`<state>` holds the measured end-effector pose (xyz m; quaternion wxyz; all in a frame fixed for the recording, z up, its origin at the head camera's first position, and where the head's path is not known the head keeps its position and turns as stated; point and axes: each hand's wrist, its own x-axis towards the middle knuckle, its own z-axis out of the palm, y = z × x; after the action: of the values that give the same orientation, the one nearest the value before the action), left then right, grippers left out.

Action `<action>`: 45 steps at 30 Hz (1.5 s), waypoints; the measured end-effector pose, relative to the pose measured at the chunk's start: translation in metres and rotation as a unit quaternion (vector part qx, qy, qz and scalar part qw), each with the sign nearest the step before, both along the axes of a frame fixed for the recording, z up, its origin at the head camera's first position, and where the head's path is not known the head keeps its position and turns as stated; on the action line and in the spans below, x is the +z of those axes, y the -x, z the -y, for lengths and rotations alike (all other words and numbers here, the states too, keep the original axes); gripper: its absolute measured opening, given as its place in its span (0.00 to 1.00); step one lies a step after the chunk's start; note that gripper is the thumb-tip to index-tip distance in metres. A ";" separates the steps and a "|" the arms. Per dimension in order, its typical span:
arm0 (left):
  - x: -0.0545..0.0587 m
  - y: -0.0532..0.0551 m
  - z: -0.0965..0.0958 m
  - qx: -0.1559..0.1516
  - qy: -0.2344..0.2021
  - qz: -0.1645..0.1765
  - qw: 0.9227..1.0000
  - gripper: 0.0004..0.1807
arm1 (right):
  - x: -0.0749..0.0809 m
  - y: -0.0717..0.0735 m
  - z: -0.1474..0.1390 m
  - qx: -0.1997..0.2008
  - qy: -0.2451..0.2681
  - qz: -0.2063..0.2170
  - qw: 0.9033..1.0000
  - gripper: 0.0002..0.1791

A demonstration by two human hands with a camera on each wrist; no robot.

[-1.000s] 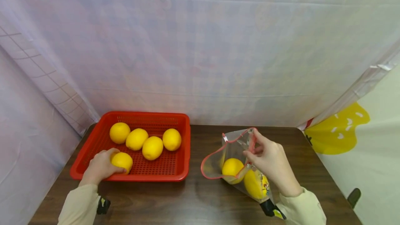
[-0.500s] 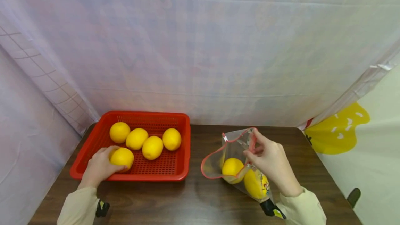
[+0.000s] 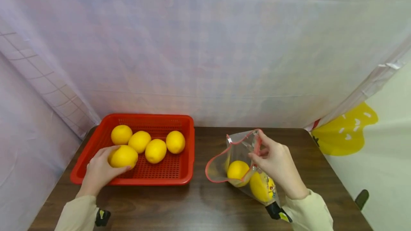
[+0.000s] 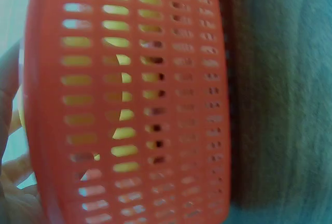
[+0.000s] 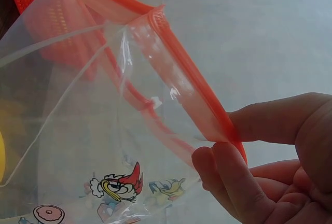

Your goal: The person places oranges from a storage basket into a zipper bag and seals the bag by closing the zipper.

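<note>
My left hand (image 3: 99, 169) grips a lemon (image 3: 124, 157) over the front left part of the red basket (image 3: 160, 181). Behind it in the basket lie several more lemons (image 3: 156, 151). With thumb and fingers my right hand (image 3: 278, 163) pinches the red-trimmed rim of a clear zip bag (image 3: 216, 168), whose mouth gapes toward the left. Two lemons (image 3: 238, 170) sit inside the bag. Cartoon prints (image 5: 120, 182) show on the bag in the right wrist view. The basket's slotted wall (image 4: 140, 99) hides most of the left hand in the left wrist view.
Both the basket and the bag are on a dark wooden table (image 3: 205, 202). A pale curtain (image 3: 205, 52) hangs along the back edge, with more cloth at either side. A strip of tabletop separates the basket from the bag.
The left hand has closed round the front left lemon and raised it slightly, up and away from the basket's front rim. The right hand and the bag stay nearly still.
</note>
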<state>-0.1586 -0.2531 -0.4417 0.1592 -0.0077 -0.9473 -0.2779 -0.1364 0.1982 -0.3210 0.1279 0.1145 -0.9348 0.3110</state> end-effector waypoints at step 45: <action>0.069 -0.008 -0.128 -0.165 -0.196 -0.027 0.966 0.39 | 0.001 0.000 0.001 -0.005 -0.005 -0.002 1.000 0.37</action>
<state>-0.1506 -0.1250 -0.3728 0.1353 -0.1402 -0.8554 -0.4800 -0.1359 0.1971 -0.3198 0.1303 0.1108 -0.9367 0.3055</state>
